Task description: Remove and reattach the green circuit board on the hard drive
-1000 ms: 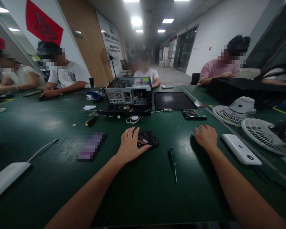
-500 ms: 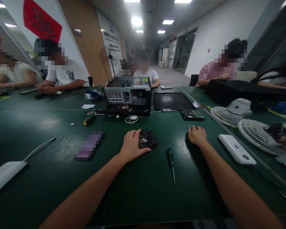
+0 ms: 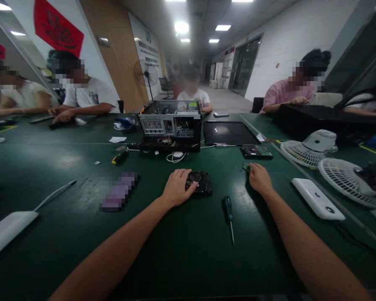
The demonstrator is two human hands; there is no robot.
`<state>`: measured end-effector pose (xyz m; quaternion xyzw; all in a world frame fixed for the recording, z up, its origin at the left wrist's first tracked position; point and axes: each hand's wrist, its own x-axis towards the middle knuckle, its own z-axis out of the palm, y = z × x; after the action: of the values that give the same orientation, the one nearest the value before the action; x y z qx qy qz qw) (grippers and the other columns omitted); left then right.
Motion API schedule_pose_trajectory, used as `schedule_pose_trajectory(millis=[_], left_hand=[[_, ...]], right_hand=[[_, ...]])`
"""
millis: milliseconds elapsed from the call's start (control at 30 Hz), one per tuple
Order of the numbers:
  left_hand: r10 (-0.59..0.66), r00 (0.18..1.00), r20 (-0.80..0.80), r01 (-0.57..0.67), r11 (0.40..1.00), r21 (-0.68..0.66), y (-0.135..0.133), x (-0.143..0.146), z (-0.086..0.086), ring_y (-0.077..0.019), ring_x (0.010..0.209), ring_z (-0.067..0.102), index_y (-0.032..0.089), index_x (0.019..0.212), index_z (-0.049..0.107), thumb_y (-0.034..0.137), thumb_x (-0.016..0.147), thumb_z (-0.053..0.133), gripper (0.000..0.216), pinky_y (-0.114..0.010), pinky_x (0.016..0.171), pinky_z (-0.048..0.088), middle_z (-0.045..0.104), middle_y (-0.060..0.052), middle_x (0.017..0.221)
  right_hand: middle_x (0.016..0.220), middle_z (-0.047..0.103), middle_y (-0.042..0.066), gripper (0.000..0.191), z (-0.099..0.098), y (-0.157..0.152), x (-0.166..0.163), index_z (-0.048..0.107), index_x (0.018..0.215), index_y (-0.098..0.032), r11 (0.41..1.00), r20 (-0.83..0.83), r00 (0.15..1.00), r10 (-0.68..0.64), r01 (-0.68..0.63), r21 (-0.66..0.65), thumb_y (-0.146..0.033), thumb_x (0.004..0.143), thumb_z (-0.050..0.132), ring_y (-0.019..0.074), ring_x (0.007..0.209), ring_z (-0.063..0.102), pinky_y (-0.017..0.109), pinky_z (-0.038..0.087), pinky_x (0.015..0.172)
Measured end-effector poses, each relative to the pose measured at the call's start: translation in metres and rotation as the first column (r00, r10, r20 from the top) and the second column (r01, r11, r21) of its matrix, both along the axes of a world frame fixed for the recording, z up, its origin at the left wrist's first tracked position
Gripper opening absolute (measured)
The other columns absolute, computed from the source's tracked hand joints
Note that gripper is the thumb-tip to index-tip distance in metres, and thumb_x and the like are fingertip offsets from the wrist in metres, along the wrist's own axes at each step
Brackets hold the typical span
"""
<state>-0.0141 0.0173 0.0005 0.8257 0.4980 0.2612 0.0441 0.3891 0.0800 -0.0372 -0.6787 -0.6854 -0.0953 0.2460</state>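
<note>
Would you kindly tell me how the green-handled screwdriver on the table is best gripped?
Probably by the thick green handle of the screwdriver, from above, on the side of the right hand: it lies flat, handle at the far end, thin metal shaft nearer.

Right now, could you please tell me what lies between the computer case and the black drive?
The head view shows a looped white cable between them, nearer the computer case than the black drive.

The smooth dark-green table (image 3: 175,259) carries a black rectangular hard drive (image 3: 204,184); around that lie a boxy black-and-silver metal computer case (image 3: 168,125) at eleven o'clock, a flat black panel (image 3: 230,133) at one, a rounded white plastic device (image 3: 318,198) at three and a pixelated purple oblong (image 3: 120,191) at nine.
</note>
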Motion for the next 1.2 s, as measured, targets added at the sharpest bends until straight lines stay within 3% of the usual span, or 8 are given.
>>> schedule_pose_trajectory(millis=[133,267,333,533,733,867,967,1200], left_hand=[[-0.006,1.0,0.026,0.006,1.0,0.001,0.001,-0.002,-0.002,-0.03,0.124,0.053,0.018,0.14,0.05,0.05,0.097,0.051,0.053,-0.05,0.108,0.044,0.059,-0.012,0.132],[-0.005,0.999,0.034,0.005,1.0,-0.003,0.0,-0.003,-0.002,-0.0293,0.123,0.054,0.017,0.138,0.051,0.046,0.097,0.052,0.05,-0.049,0.108,0.045,0.059,-0.013,0.132],[-0.008,0.999,0.034,0.008,1.0,-0.003,0.0,-0.003,-0.001,-0.0293,0.124,0.054,0.017,0.138,0.051,0.045,0.097,0.052,0.05,-0.049,0.109,0.044,0.059,-0.013,0.132],[-0.007,0.999,0.045,0.008,1.0,-0.014,0.001,-0.004,-0.001,-0.03,0.124,0.054,0.018,0.139,0.05,0.045,0.097,0.052,0.05,-0.05,0.106,0.046,0.059,-0.013,0.133],[-0.011,0.999,0.04,0.012,1.0,-0.01,0.0,-0.004,-0.001,-0.0294,0.122,0.055,0.017,0.138,0.052,0.044,0.097,0.053,0.049,-0.05,0.107,0.046,0.06,-0.013,0.131],[-0.006,0.999,0.034,0.006,1.0,0.012,0.0,-0.003,-0.002,-0.0298,0.122,0.054,0.017,0.136,0.053,0.043,0.095,0.054,0.048,-0.05,0.108,0.045,0.06,-0.013,0.129],[-0.008,0.999,0.039,0.008,1.0,0.007,0.0,-0.003,-0.002,-0.0298,0.123,0.054,0.017,0.136,0.052,0.043,0.096,0.053,0.048,-0.05,0.107,0.046,0.06,-0.013,0.13],[-0.003,0.999,0.036,0.004,1.0,-0.012,0.0,-0.003,-0.001,-0.0295,0.122,0.054,0.018,0.137,0.052,0.043,0.096,0.053,0.048,-0.049,0.106,0.046,0.059,-0.012,0.131]], right_hand=[[0.134,0.064,0.018,0.047,0.007,-0.003,-0.001,0.065,0.13,-0.008,0.999,-0.023,0.999,0.032,-0.032,0.026,-0.016,0.094,0.037,0.0289,0.13,0.056,0.046,0.043,0.114],[0.142,0.06,0.013,0.048,0.014,-0.012,-0.017,0.061,0.136,-0.012,0.968,-0.021,0.968,0.249,-0.249,0.012,-0.016,0.095,0.037,0.0246,0.135,0.052,0.042,0.041,0.117],[0.143,0.059,0.015,0.048,0.015,-0.013,-0.025,0.059,0.137,-0.01,0.955,0.006,0.956,0.295,-0.294,-0.036,-0.017,0.095,0.036,0.0254,0.137,0.051,0.042,0.039,0.118],[0.142,0.059,0.02,0.051,0.013,-0.009,-0.014,0.053,0.142,-0.006,0.985,0.055,0.987,0.152,-0.146,-0.09,-0.018,0.095,0.037,0.0286,0.133,0.053,0.045,0.041,0.115],[0.136,0.065,0.013,0.045,0.016,-0.007,0.013,0.063,0.135,-0.018,0.986,0.159,0.987,-0.003,0.03,-0.165,-0.027,0.095,0.045,0.029,0.121,0.06,0.043,0.046,0.104],[0.124,0.07,0.018,0.043,0.022,-0.009,0.021,0.068,0.128,-0.012,0.98,0.185,0.979,-0.082,0.113,-0.163,-0.022,0.096,0.041,0.0294,0.112,0.064,0.042,0.046,0.099],[0.116,0.073,0.018,0.04,0.026,-0.011,0.021,0.073,0.12,-0.012,0.978,0.196,0.977,-0.087,0.121,-0.172,-0.023,0.096,0.043,0.0298,0.108,0.065,0.041,0.045,0.096],[0.116,0.071,0.016,0.04,0.022,-0.006,-0.001,0.072,0.124,-0.015,0.984,0.205,0.979,-0.014,0.05,-0.17,-0.032,0.099,0.045,0.0288,0.11,0.06,0.041,0.042,0.097]])
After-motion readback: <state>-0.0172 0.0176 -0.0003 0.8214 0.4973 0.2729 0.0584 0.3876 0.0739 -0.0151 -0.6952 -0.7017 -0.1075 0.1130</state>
